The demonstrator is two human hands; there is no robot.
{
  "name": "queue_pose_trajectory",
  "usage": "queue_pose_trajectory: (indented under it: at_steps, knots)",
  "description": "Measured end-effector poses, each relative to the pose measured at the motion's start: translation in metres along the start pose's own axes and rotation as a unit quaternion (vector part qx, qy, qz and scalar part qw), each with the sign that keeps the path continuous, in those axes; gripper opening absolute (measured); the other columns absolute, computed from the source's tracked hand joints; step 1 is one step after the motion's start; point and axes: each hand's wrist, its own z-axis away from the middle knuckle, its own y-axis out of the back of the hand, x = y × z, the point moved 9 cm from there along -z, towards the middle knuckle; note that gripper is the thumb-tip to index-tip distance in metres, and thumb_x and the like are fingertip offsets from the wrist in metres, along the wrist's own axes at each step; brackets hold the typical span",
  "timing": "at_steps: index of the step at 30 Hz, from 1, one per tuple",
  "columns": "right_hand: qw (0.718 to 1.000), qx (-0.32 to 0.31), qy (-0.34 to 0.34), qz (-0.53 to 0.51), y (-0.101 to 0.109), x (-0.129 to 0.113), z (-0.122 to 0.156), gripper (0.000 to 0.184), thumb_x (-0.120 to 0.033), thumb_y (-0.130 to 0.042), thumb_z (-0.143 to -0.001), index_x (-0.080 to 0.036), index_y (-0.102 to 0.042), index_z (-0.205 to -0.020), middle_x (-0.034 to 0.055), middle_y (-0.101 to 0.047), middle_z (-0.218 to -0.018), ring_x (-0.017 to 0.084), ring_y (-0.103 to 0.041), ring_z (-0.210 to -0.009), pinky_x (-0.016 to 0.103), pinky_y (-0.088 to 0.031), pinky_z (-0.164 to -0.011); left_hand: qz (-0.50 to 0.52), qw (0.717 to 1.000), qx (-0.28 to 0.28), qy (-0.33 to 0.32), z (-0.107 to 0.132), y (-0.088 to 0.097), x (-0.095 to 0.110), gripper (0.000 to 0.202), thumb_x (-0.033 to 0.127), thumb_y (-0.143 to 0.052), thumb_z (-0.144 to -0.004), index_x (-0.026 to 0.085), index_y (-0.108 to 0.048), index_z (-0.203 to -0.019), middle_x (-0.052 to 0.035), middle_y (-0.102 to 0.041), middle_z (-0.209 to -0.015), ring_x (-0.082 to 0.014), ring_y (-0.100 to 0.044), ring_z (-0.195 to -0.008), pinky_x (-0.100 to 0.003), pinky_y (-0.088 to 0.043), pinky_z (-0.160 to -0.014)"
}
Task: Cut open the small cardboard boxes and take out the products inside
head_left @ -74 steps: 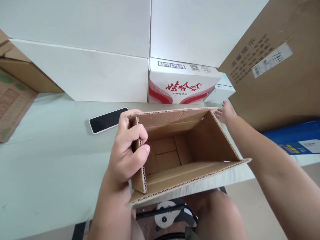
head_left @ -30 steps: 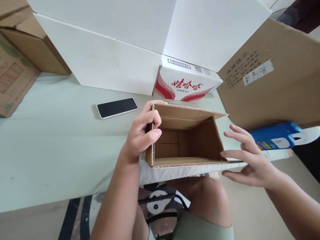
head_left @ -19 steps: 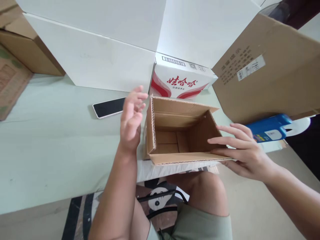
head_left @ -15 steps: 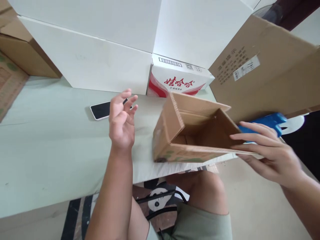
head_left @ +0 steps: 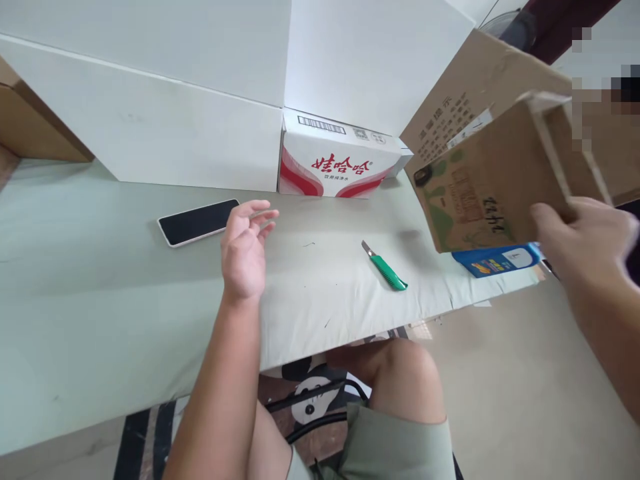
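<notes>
Right hand [head_left: 590, 237]: blurred, seemingly clamped on brown cardboard box [head_left: 495, 177] | Left hand [head_left: 246, 257]: fingers apart | Judged: carrying; next needs clearing flat blue container [head_left: 493, 261], left-below grip

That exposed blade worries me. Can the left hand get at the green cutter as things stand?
Probably yes: the left hand looks empty, and the cardboard box in the right hand is beyond the green cutter, not between them.

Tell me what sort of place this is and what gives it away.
Probably a makeshift indoor work corner, though home or workplace is unclear: a green utility knife lies on a covered table, the right hand holds a cardboard box, and a white carton with red lettering sits farther back.
</notes>
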Motion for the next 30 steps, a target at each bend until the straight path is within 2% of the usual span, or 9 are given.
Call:
queue_pose_trajectory:
  at_steps: [2,4,7,9,11,16,25,30]
  knots:
    - [0.996,-0.054,-0.062,0.031,-0.032,-0.022,-0.019,0.032,-0.029,-0.06,-0.092,-0.022,-0.044,-0.065,0.0054,-0.049,-0.069,0.022,-0.055,-0.081,0.041,-0.042,-0.084,0.011,1.0,-0.002,0.015,0.001,-0.004,-0.006,0.036,0.05,-0.069,-0.078,0.028,-0.075,-0.106,-0.0061,-0.072,-0.117,-0.0232,-0.07,-0.108,-0.034,-0.055,-0.09]
    - [0.992,-0.082,-0.087,0.036,-0.062,-0.041,-0.035,0.029,-0.032,-0.06,-0.095,-0.019,-0.056,-0.069,0.0104,-0.059,-0.075,0.025,-0.058,-0.087,0.042,-0.044,-0.089,0.01,1.0,-0.014,0.026,0.002,-0.008,-0.01,0.034,0.048,-0.07,-0.075,0.027,-0.075,-0.101,-0.0059,-0.073,-0.108,-0.0228,-0.069,-0.102,-0.034,-0.054,-0.088]
    - [0.989,-0.109,-0.093,0.03,-0.102,-0.057,-0.056,0.028,-0.03,-0.058,-0.098,-0.008,-0.073,-0.092,0.0254,-0.072,-0.106,0.032,-0.064,-0.107,0.044,-0.046,-0.097,-0.029,0.995,-0.067,0.067,0.006,-0.016,-0.019,0.034,0.048,-0.067,-0.076,0.024,-0.074,-0.099,-0.0077,-0.073,-0.102,-0.0255,-0.067,-0.101,-0.037,-0.054,-0.089]
    - [0.988,-0.126,-0.081,0.021,-0.122,-0.068,-0.069,0.033,-0.027,-0.057,-0.098,-0.002,-0.076,-0.109,0.0314,-0.07,-0.124,0.035,-0.063,-0.12,0.044,-0.045,-0.103,-0.062,0.987,-0.11,0.099,0.009,-0.02,-0.027,0.035,0.049,-0.066,-0.078,0.023,-0.074,-0.099,-0.0092,-0.074,-0.103,-0.0271,-0.066,-0.104,-0.039,-0.053,-0.093]
    - [0.988,-0.138,-0.066,0.008,-0.137,-0.08,-0.081,0.038,-0.027,-0.058,-0.099,0.001,-0.075,-0.119,0.0336,-0.067,-0.132,0.037,-0.062,-0.128,0.044,-0.044,-0.108,-0.088,0.98,-0.138,0.114,0.01,-0.023,-0.033,0.036,0.051,-0.065,-0.08,0.022,-0.074,-0.099,-0.0102,-0.074,-0.104,-0.0279,-0.066,-0.104,-0.041,-0.053,-0.097]
    - [0.988,-0.142,-0.054,-0.028,-0.161,-0.107,-0.105,0.047,-0.025,-0.053,-0.103,0.009,-0.07,-0.131,0.0367,-0.065,-0.137,0.037,-0.061,-0.135,0.045,-0.043,-0.113,-0.127,0.97,-0.153,0.137,0.009,-0.023,-0.045,0.038,0.054,-0.065,-0.081,0.021,-0.074,-0.097,-0.0114,-0.073,-0.102,-0.0289,-0.065,-0.104,-0.044,-0.053,-0.099]
    - [0.985,-0.139,0.004,-0.099,-0.182,-0.138,-0.129,0.048,-0.03,-0.055,-0.103,0.01,-0.072,-0.123,0.0344,-0.067,-0.135,0.034,-0.057,-0.142,0.041,-0.038,-0.12,-0.152,0.963,-0.139,0.172,0.008,-0.018,-0.058,0.039,0.056,-0.069,-0.079,0.02,-0.076,-0.092,-0.0108,-0.074,-0.098,-0.0277,-0.066,-0.099,-0.042,-0.054,-0.095]
    - [0.982,-0.124,-0.001,-0.139,-0.187,-0.147,-0.143,0.048,-0.031,-0.058,-0.103,0.013,-0.071,-0.116,0.0354,-0.067,-0.133,0.032,-0.057,-0.143,0.042,-0.037,-0.121,-0.142,0.961,-0.148,0.184,0.011,-0.015,-0.065,0.039,0.056,-0.07,-0.081,0.02,-0.078,-0.094,-0.0099,-0.073,-0.1,-0.0268,-0.066,-0.101,-0.04,-0.053,-0.097]
